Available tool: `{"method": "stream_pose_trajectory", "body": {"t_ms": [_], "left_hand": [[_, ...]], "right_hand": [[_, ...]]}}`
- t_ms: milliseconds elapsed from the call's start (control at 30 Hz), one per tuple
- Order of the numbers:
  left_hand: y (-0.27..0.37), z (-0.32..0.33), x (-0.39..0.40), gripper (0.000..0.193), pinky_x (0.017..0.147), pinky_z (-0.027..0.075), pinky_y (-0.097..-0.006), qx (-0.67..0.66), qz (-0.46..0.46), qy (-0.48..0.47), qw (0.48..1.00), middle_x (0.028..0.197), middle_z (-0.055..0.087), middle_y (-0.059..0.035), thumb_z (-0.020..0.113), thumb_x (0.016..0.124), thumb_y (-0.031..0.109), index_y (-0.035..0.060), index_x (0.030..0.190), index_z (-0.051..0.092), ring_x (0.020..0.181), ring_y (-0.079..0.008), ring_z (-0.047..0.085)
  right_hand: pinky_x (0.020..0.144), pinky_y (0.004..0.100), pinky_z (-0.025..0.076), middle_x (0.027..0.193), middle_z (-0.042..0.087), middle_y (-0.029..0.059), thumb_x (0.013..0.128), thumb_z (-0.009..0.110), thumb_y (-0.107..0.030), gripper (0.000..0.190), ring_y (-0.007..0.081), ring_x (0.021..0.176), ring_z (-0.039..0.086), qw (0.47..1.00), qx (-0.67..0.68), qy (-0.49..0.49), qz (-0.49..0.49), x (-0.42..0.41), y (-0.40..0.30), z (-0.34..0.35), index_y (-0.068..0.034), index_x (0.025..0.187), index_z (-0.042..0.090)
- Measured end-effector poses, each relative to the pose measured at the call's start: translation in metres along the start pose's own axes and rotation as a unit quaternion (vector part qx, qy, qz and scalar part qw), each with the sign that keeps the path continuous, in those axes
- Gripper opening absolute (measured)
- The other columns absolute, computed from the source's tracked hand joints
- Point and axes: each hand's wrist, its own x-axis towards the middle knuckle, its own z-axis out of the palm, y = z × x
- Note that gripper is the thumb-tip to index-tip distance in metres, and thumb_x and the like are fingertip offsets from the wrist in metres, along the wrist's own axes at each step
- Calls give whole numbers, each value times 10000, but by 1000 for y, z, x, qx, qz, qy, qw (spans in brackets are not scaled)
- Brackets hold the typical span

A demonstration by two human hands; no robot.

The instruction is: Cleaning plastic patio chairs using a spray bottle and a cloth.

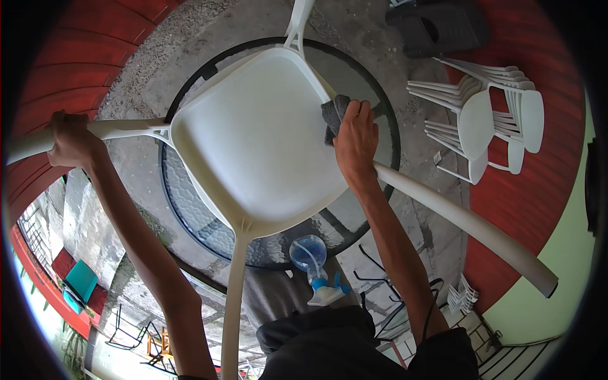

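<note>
A white plastic chair (256, 142) lies upside down on a round glass table (194, 223), the underside of its seat facing up and its legs spread outward. My left hand (76, 140) is closed around the leg at the left. At the right edge of the seat, my right hand (356, 137) holds a dark grey cloth (335, 118) against the rim, near the base of another leg. A clear spray bottle (311, 266) with blue liquid and a blue and white trigger head stands at the near edge of the table.
Stacked white chairs (479, 118) stand at the right by a red wall (522, 209). A dark plastic item (437, 26) lies at the upper right. Black metal chair frames (380, 280) are at the lower right, and a teal chair (80, 282) is at the far lower left.
</note>
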Motion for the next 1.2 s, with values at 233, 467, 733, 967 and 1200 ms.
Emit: {"method": "stream_pose_trajectory", "body": {"t_ms": [233,467,733,967,1200], "left_hand": [[-15,4,-5,132,403,383,-283,24,-1,-10,1000,546,527,-114,606,720,-19,-82,611,568,437,-156,457],[-5,7,1,126,398,425,-306,35,53,-19,998,550,538,-145,605,713,-29,-115,625,577,456,-188,520],[-11,-2,-11,166,427,345,-289,25,-18,-35,999,554,516,-74,621,729,45,-41,599,563,458,-140,452],[-2,2,9,217,512,497,-329,63,20,-61,996,562,559,-105,607,774,63,-69,601,601,515,-186,524],[37,-43,-105,586,885,403,-454,196,120,-71,971,1094,375,-152,763,795,280,-94,1117,446,1012,-260,427]], "right_hand": [[879,458,487,1128,489,190,669,711,116,504,371,1047,564,990,57,-117,-56,-37,6,-32,28,1083,437],[880,424,477,1111,522,136,624,588,189,559,343,1057,564,963,198,-81,-162,-96,52,-33,-3,1148,596],[761,381,494,1042,508,140,706,617,141,538,327,923,585,964,257,-63,-27,-146,52,-4,-27,1217,600],[700,349,484,880,598,167,830,626,56,287,329,776,622,894,410,-181,-27,-152,23,-28,10,1113,614],[636,273,431,763,592,72,910,600,-36,141,96,703,499,889,422,-154,91,-165,60,-69,15,1039,624]]}}
